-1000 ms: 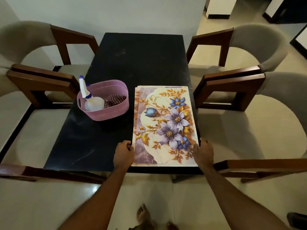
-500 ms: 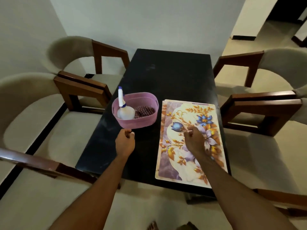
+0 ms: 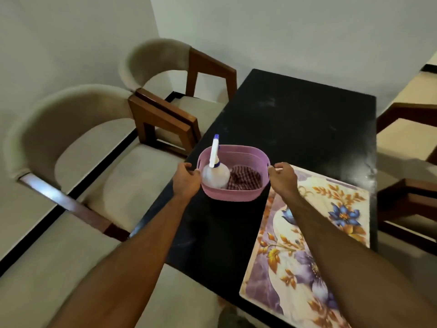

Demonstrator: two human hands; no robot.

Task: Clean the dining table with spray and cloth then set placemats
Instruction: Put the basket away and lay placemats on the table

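Two hands are closed on the pink basket [image 3: 233, 185] — the left hand [image 3: 185, 182] is curled round its left rim and the right hand [image 3: 282, 177] round the handle slot on its right rim. Whether the basket is resting on the black bench [image 3: 307, 129] or already lifted just clear of it cannot be told from this view. Inside the basket, a clear spray bottle [image 3: 215, 172] with a white and blue nozzle is leaned against the left wall, and a checked maroon cloth [image 3: 244, 179] is bunched beside it, touching the bottle. A stack of floral placemats [image 3: 314, 245] is laid on the near right part of the bench, its far left corner just beside the basket and partly hidden under the right forearm.

Faint dusty smears are seen on the far and right parts of the bench, so the cleaning is judged not yet done; the basket is probably being cleared off the surface, perhaps toward the beige upholstered chair [image 3: 94, 162] on the left.

Several things could go wrong from here. The tall bottle is only propped, so an uneven lift could tip it out. The right forearm is held low over the placemats — a careless sweep could drag the stack off the near edge.
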